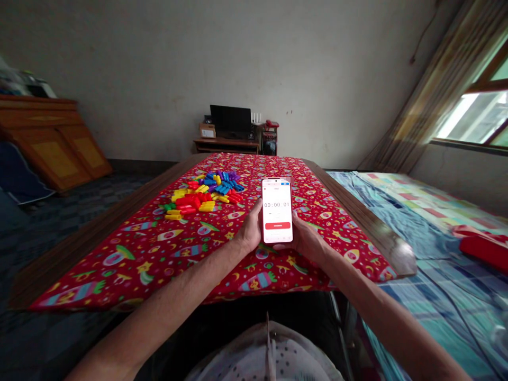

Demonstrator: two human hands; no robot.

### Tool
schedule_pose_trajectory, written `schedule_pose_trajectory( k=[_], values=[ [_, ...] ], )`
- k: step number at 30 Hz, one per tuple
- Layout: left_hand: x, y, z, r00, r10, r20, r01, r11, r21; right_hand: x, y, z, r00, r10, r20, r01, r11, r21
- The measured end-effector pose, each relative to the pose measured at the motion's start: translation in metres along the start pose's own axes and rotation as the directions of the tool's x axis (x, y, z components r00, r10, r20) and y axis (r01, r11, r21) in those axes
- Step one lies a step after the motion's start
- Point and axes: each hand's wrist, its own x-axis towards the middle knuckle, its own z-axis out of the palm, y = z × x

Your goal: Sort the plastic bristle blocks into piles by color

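Observation:
A smartphone (277, 211) stands upright between my hands above the near part of the table, its lit screen facing me with a timer reading 00:00:01 and a red button. My left hand (251, 226) grips its left edge, thumb along the side. Around the lower right edge is my right hand (305, 236), with fingers partly hidden behind the phone. Left of the phone, a loose pile of red, yellow, blue, purple and green plastic pieces (188, 202), clip-like in shape, lies on the red patterned tablecloth (166, 264). Neither hand touches the pile.
The cloth covers a long wooden table (391, 248). To the right is a bed (420, 211) with checked covers and a red object (482, 253). A monitor (230, 120) stands on a desk by the far wall. On the left is a wooden cabinet (55, 140).

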Motion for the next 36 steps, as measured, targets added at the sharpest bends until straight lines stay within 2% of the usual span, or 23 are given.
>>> schedule_pose_trajectory(
  k=[10, 14, 17, 20, 22, 23, 26, 29, 32, 34, 36],
  values=[
    [0.004, -0.002, -0.005, 0.999, -0.030, 0.041, 0.030, 1.000, -0.001, -0.001, 0.001, 0.000, 1.000, -0.011, -0.003, 0.011, 1.000, 0.007],
    [0.005, -0.004, -0.009, 0.996, 0.032, 0.088, -0.032, 0.999, -0.007, 0.000, 0.001, -0.002, 0.997, -0.067, -0.028, 0.068, 0.997, 0.044],
    [0.005, -0.001, -0.011, 0.991, 0.063, 0.119, -0.065, 0.998, 0.007, -0.002, -0.009, -0.012, 0.985, -0.140, -0.096, 0.147, 0.987, 0.063],
    [0.004, 0.003, -0.013, 0.989, 0.061, 0.132, -0.066, 0.997, 0.039, -0.016, -0.030, -0.036, 0.951, -0.220, -0.216, 0.232, 0.972, 0.032],
    [0.003, 0.004, -0.013, 0.988, 0.068, 0.142, -0.076, 0.996, 0.053, -0.037, -0.049, -0.060, 0.893, -0.290, -0.345, 0.302, 0.953, -0.021],
    [0.003, 0.005, -0.013, 0.987, 0.070, 0.143, -0.079, 0.995, 0.059, -0.051, -0.058, -0.075, 0.845, -0.336, -0.416, 0.344, 0.937, -0.058],
    [0.003, 0.005, -0.013, 0.987, 0.067, 0.144, -0.079, 0.994, 0.079, -0.109, -0.081, -0.124, 0.671, -0.450, -0.589, 0.427, 0.884, -0.190],
    [0.004, 0.004, -0.014, 0.989, 0.056, 0.136, -0.070, 0.992, 0.102, -0.179, -0.087, -0.180, 0.523, -0.486, -0.700, 0.404, 0.865, -0.298],
    [0.005, 0.002, -0.014, 0.992, 0.041, 0.119, -0.055, 0.991, 0.121, -0.247, -0.068, -0.236, 0.394, -0.512, -0.763, 0.324, 0.855, -0.405],
    [0.005, 0.002, -0.014, 0.994, 0.032, 0.106, -0.046, 0.990, 0.132, -0.283, -0.040, -0.268, 0.376, -0.453, -0.808, 0.217, 0.891, -0.398],
    [0.005, 0.002, -0.015, 0.995, 0.027, 0.093, -0.040, 0.989, 0.140, -0.308, -0.005, -0.292, 0.301, -0.395, -0.868, 0.150, 0.918, -0.367]
  ],
)
